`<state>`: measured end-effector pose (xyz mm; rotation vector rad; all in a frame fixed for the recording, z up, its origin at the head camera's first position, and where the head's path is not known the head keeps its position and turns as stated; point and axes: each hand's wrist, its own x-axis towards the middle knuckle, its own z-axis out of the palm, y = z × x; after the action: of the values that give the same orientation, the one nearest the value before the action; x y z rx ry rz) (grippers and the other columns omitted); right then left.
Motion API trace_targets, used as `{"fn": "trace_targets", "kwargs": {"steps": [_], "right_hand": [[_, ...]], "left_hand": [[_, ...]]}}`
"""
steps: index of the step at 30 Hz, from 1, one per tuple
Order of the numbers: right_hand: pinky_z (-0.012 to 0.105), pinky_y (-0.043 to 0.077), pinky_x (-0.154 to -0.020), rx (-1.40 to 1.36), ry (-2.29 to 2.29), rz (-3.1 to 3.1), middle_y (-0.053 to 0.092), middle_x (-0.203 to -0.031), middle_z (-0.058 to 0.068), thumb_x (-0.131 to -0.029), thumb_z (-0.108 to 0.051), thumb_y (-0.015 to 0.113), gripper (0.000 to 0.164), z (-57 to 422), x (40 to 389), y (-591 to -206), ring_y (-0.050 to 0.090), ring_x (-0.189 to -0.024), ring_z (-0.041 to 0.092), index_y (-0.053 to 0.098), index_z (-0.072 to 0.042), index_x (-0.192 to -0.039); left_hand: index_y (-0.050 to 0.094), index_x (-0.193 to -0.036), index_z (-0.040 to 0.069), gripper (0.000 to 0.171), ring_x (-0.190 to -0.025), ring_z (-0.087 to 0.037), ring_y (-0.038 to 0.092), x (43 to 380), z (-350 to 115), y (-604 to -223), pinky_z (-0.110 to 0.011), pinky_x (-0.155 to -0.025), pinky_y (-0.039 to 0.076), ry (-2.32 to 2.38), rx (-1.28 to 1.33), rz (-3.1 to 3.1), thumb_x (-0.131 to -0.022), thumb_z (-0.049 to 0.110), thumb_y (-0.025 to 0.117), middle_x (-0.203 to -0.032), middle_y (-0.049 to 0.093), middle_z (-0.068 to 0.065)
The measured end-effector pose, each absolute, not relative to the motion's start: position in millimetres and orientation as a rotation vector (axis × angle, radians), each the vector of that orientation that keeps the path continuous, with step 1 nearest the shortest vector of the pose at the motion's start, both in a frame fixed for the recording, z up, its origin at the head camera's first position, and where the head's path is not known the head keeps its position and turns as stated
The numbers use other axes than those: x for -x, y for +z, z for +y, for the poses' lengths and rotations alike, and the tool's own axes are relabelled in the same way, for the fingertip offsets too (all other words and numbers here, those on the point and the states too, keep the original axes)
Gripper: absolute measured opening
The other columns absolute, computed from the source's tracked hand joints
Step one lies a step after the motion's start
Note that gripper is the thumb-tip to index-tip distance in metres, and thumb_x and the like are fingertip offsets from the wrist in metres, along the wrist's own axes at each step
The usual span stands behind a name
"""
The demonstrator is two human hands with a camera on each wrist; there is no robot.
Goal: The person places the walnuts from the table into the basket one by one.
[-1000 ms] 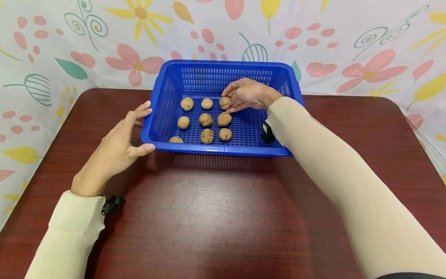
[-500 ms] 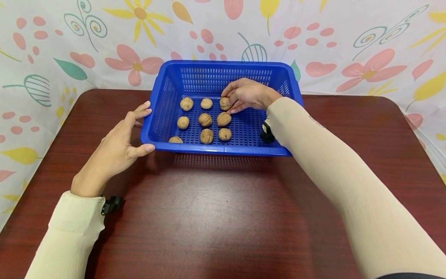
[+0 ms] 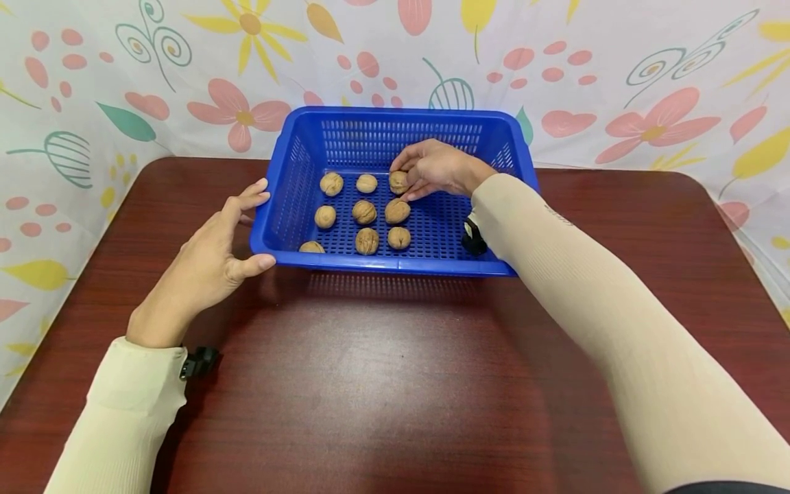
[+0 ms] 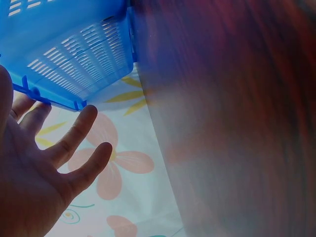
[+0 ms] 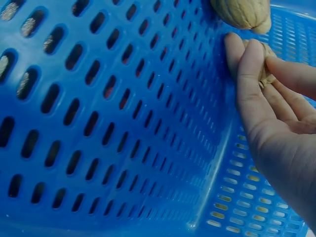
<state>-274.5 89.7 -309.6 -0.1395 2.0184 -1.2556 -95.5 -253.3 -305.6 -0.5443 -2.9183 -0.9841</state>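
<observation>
A blue plastic basket (image 3: 459,266) with slotted sides holds several walnuts in rough rows on its floor. Inside it, my right hand (image 3: 437,168) pinches the walnut (image 3: 398,182) at the back right of the group; the right wrist view shows that walnut (image 5: 267,64) partly hidden by thumb and fingers. A neighbouring walnut (image 3: 397,211) lies just in front of the fingertips. At the basket's left end my left hand (image 3: 206,264) touches the rim with its fingers extended and thumb spread by the front corner. The left wrist view shows these fingers (image 4: 74,136) mostly straight.
The basket stands at the back of a dark red wooden table (image 3: 370,384). Behind it hangs a white cloth (image 3: 605,41) printed with flowers and leaves. One walnut (image 3: 311,247) at the front left is partly hidden by the basket's front rim.
</observation>
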Motion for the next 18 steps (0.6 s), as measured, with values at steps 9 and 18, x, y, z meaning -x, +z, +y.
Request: {"fn": "trace_targets", "kwargs": {"steps": [9,18], "right_hand": [[0.04,0.058,-0.101,0.172,-1.258,2.03,0.05,-0.145,0.011,-0.103,0.004,0.048,0.047,90.4,274.5,-310.4,0.068,-0.108,0.026,0.049,-0.004,-0.15],[0.042,0.058,-0.101,0.113,-1.278,2.051,0.049,-0.156,0.014,-0.104,0.002,0.052,0.049,94.9,269.0,-301.0,0.073,-0.107,0.031,0.047,-0.004,-0.152]], "left_hand": [[0.03,-0.164,0.022,0.09,-0.129,-0.04,0.056,95.3,-253.2,-306.4,-0.067,-0.097,0.043,-0.99,0.55,-2.921,-0.093,0.06,0.072,-0.171,0.034,-0.002],[0.03,-0.164,0.023,0.091,-0.129,-0.039,0.057,94.4,-252.6,-311.3,-0.07,-0.096,0.045,-0.991,0.561,-2.916,-0.093,0.065,0.069,-0.17,0.035,-0.004]]}}
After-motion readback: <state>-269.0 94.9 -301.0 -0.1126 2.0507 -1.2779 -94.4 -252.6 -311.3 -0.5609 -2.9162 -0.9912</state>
